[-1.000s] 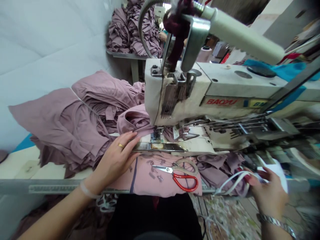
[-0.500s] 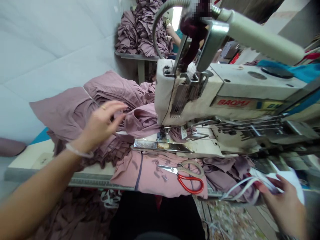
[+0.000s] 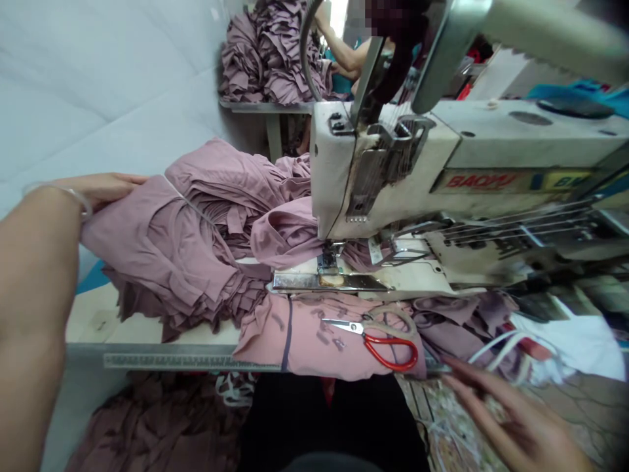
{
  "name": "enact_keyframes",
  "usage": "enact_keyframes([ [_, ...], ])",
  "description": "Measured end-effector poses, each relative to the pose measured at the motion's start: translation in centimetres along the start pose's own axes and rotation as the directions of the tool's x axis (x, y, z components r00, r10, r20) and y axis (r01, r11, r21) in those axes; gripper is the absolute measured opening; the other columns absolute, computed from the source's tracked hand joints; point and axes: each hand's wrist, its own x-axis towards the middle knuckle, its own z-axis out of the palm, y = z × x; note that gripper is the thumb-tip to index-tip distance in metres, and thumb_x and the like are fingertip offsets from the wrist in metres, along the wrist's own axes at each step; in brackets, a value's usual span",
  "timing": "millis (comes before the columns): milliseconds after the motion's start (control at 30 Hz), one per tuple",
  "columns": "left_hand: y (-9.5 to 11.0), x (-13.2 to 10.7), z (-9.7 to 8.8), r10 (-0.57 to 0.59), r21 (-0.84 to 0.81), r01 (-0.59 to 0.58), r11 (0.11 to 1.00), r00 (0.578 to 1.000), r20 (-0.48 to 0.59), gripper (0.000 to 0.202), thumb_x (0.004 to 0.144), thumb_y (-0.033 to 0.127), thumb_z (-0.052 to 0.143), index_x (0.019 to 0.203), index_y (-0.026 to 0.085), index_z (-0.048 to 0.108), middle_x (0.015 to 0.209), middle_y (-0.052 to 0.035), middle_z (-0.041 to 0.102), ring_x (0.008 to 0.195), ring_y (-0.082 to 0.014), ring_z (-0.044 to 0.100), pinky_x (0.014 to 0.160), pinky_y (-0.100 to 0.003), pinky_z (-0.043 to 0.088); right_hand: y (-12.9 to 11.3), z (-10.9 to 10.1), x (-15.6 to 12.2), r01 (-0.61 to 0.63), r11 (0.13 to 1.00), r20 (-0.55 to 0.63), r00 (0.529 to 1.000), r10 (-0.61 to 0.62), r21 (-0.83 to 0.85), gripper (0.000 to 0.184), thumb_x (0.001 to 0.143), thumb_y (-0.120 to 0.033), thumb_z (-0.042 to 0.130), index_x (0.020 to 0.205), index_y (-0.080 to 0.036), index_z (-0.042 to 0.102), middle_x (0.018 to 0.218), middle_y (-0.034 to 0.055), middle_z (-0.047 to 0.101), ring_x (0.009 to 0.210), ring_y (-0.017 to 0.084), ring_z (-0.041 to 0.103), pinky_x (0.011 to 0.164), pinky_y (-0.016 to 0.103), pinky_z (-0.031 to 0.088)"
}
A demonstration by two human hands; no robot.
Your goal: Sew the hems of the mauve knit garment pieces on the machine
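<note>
My left hand (image 3: 111, 187) lies with straight fingers along the far left edge of a tied stack of mauve fabric pieces (image 3: 147, 223); its thumb is hidden. Slightly blurred, my right hand (image 3: 515, 416) is held at the front table edge with fingers apart and nothing visible in it. Near its fingertips is crumpled mauve fabric (image 3: 457, 321). Red-handled scissors (image 3: 390, 351) rest on a pink folded cloth pad (image 3: 309, 347) among small scraps. A mauve piece (image 3: 285, 233) sits beside the needle area of the sewing machine (image 3: 388, 177).
White straps (image 3: 511, 347) and white cloth (image 3: 590, 341) lie at the right. A ruler strip (image 3: 187, 360) runs along the front edge. Below is a heap of mauve fabric (image 3: 162, 426). Behind, a person's arm (image 3: 344, 52) shows near another fabric pile (image 3: 285, 59).
My left hand has moved left from near the machine to the stack's far left edge. My right hand has left the white straps and come left and nearer. The view has shifted slightly.
</note>
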Motion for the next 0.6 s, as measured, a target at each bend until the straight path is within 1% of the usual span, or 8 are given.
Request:
enact_keyframes([
  [33, -0.1, 0.3, -0.1, -0.163, -0.105, 0.177, 0.979, 0.979, 0.126, 0.101, 0.039, 0.082, 0.067, 0.109, 0.010, 0.069, 0.076, -0.0088, 0.073, 0.070, -0.0264, 0.071, 0.073, -0.047, 0.060, -2.9, 0.7, 1.7, 0.121, 0.991, 0.039, 0.992, -0.124, 0.061, 0.025, 0.091, -0.038, 0.059, 0.111, -0.026, 0.066, 0.101, 0.0040, 0.074, 0.083, 0.017, 0.073, 0.070, 0.020, 0.060],
  [100, -0.2, 1.1, -0.4, -0.394, -0.217, 0.463, 0.859, 0.870, 0.296, 0.117, 0.026, 0.067, 0.079, 0.128, 0.014, 0.059, 0.093, -0.0114, 0.074, 0.081, -0.0321, 0.070, 0.077, -0.049, 0.060, -8.1, 2.5, 4.8, 0.208, 0.960, 0.140, 0.962, -0.236, 0.185, 0.020, 0.093, -0.029, 0.057, 0.110, -0.026, 0.066, 0.099, 0.0026, 0.074, 0.090, 0.016, 0.071, 0.081, 0.021, 0.058],
  [167, 0.3, 1.9, -0.8, -0.452, -0.253, 0.517, 0.818, 0.849, 0.274, 0.121, 0.032, 0.069, 0.078, 0.138, 0.016, 0.051, 0.108, -0.0128, 0.071, 0.088, -0.0322, 0.069, 0.081, -0.049, 0.059, -12.3, 4.7, 7.4, 0.217, 0.913, 0.188, 0.937, -0.294, 0.345, 0.019, 0.096, -0.025, 0.052, 0.107, -0.023, 0.066, 0.097, 0.0038, 0.073, 0.090, 0.015, 0.070, 0.083, 0.021, 0.057],
  [267, 2.4, 2.3, -1.2, -0.345, -0.303, 0.368, 0.879, 0.930, 0.128, 0.111, 0.055, 0.087, 0.057, 0.144, 0.022, 0.044, 0.133, -0.0133, 0.059, 0.105, -0.0314, 0.065, 0.091, -0.051, 0.054, -17.3, 9.1, 11.4, 0.249, 0.775, 0.184, 0.887, -0.423, 0.581, 0.026, 0.097, -0.020, 0.048, 0.120, -0.020, 0.060, 0.113, 0.0055, 0.068, 0.109, 0.013, 0.062, 0.100, 0.024, 0.050],
  [333, 4.2, 1.9, -1.2, -0.202, -0.229, 0.218, 0.949, 0.975, 0.094, 0.100, 0.067, 0.089, 0.043, 0.147, 0.028, 0.039, 0.145, -0.0096, 0.049, 0.121, -0.0319, 0.056, 0.102, -0.053, 0.046, -20.1, 12.8, 14.5, 0.235, 0.719, 0.082, 0.923, -0.376, 0.654, 0.031, 0.098, -0.020, 0.042, 0.126, -0.017, 0.055, 0.124, 0.0086, 0.062, 0.119, 0.013, 0.056, 0.106, 0.027, 0.045],
  [433, 6.4, 0.9, -0.2, -0.047, 0.047, 0.042, 0.998, 0.992, 0.113, 0.102, 0.070, 0.082, 0.054, 0.153, 0.030, 0.026, 0.156, -0.0049, 0.033, 0.139, -0.0326, 0.037, 0.116, -0.051, 0.029, -23.9, 18.6, 19.9, 0.178, 0.730, -0.011, 0.974, -0.228, 0.660, 0.034, 0.099, -0.021, 0.035, 0.126, -0.012, 0.053, 0.128, 0.0135, 0.058, 0.126, 0.016, 0.050, 0.111, 0.030, 0.039],
  [533, 7.1, 0.1, 1.2, -0.005, 0.145, -0.002, 0.989, 0.999, 0.050, 0.108, 0.070, 0.079, 0.058, 0.155, 0.027, 0.016, 0.157, -0.0055, 0.029, 0.141, -0.0315, 0.034, 0.119, -0.045, 0.025, -27.1, 22.6, 24.1, -0.090, 0.790, 0.149, 0.989, -0.002, 0.606, 0.033, 0.099, -0.021, 0.037, 0.124, -0.007, 0.052, 0.130, 0.0188, 0.056, 0.128, 0.021, 0.049, 0.110, 0.034, 0.039],
  [600, 7.0, 0.1, 1.8, 0.014, 0.134, -0.016, 0.991, 1.000, 0.016, 0.106, 0.071, 0.080, 0.056, 0.155, 0.026, 0.020, 0.156, -0.0061, 0.032, 0.140, -0.0305, 0.037, 0.118, -0.043, 0.027, -28.3, 23.7, 25.4, -0.182, 0.808, 0.290, 0.957, 0.014, 0.561, 0.031, 0.098, -0.028, 0.042, 0.117, -0.008, 0.057, 0.118, 0.0194, 0.063, 0.117, 0.025, 0.058, 0.102, 0.039, 0.044],
])
